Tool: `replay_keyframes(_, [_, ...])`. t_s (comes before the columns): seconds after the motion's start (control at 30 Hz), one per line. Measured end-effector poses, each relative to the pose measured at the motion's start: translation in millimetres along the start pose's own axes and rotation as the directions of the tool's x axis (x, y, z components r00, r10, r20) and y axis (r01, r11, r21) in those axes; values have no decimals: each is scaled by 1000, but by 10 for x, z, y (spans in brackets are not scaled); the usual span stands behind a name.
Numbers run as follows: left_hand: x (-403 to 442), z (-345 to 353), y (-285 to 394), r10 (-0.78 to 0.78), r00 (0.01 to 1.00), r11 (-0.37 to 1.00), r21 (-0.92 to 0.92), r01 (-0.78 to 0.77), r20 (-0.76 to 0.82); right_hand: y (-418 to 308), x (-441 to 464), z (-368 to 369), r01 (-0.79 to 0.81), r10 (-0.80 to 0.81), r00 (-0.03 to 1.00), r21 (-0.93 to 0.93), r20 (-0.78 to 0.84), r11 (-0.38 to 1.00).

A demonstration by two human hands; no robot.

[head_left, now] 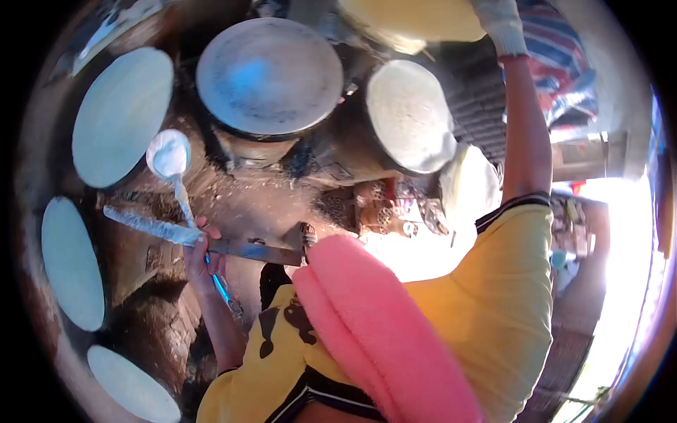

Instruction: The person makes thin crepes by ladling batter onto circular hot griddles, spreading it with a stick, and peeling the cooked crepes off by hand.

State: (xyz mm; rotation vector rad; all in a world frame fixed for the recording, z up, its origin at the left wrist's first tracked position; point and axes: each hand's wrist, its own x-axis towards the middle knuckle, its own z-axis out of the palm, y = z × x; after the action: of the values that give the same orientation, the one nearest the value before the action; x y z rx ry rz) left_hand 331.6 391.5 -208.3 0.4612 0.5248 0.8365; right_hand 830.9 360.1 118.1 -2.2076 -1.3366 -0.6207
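Ladle [169, 155], bowl at ten o'clock, and flat-bladed tool [257, 251]: left hand [202, 254] near nine o'clock, grip clamped on both handles. Right hand [497, 20], gloved, at one o'clock, beside the yellow round sheet [423, 20]; its grip cannot be determined. Large griddle [270, 76] at eleven o'clock.

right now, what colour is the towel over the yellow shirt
The towel is bright pink, best seen in the head view.
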Motion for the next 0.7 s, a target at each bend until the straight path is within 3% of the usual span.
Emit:
replay_keyframes(0.1, [-49, 56, -175, -71, 996, 996, 50, 73, -45, -26, -553, -548, 58, -55, 992, 20, -116, 998])
replay_keyframes(0.17, [-118, 213, -261, -63, 997, 990, 121, 67, -39, 1056, -1148, -247, 51, -41, 998, 221, -47, 974])
replay_keyframes(0.2, [-167, 294, -325, -50, 997, 986, 155, 58, -59, 1316, -1488, -133, -71, 68, 997, 225, 22, 972])
replay_keyframes(0.27, [-277, 475, -434, -19, 998, 968, 249, 34, -59, 1761, -2277, 201, -131, 140, 982, -76, 125, 989])
replay_keyframes(0.33, [-400, 722, -600, 17, 998, 953, 303, 3, -62, 2034, -2990, 537, 179, -116, 973, -339, 199, 924])
replay_keyframes(0.37, [-507, 814, -712, 34, 996, 942, 334, -6, -77, 2102, -3314, 636, 392, -336, 915, -297, 222, 871])
replay_keyframes(0.43, [-665, 976, -956, 33, 995, 923, 384, 5, -92, 2195, -3780, 808, 87, -44, 902, -79, 430, 993])
replay_keyframes(0.57, [-929, 1587, -1099, -21, 980, 793, 593, 138, -199, 2278, -3835, 683, 42, -45, 912, 16, 409, 999])
replay_keyframes(0.63, [-957, 1701, -984, -70, 997, 875, 480, 69, -16, 2336, -3758, 575, 10, -38, 852, 56, 523, 998])
replay_keyframes(0.7, [-984, 1818, -1036, -10, 988, 978, 206, -22, 156, 2267, -3725, 399, -85, 9, 833, 111, 553, 990])
